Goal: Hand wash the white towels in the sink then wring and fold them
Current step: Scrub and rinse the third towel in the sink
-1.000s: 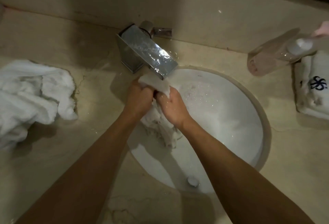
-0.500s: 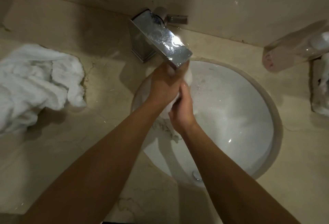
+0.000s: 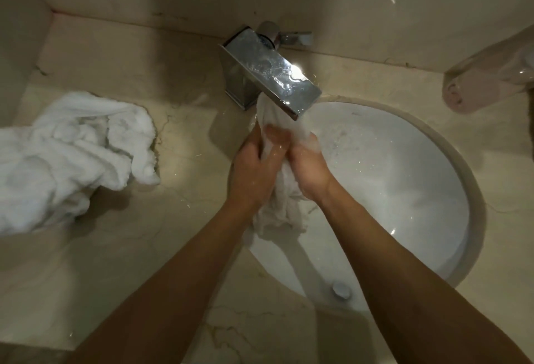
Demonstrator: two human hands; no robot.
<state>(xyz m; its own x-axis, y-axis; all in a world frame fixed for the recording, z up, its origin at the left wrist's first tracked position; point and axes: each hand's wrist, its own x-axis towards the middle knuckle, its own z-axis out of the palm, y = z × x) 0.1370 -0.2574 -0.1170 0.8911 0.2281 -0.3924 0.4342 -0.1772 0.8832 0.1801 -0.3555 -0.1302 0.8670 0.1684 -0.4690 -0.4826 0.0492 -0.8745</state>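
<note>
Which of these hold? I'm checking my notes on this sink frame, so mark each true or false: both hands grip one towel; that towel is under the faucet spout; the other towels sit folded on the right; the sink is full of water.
1. Both the left hand and right hand grip one wet towel: true.
2. That towel reaches up under the faucet spout: true.
3. The other towels sit folded on the right: false, they lie crumpled in a heap on the left.
4. The sink is full: false, its basin shows bare.

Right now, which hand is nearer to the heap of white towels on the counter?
Left. The left hand grips the wet towel on the side facing the towel heap; the right hand grips it on the far side, over the sink.
</note>
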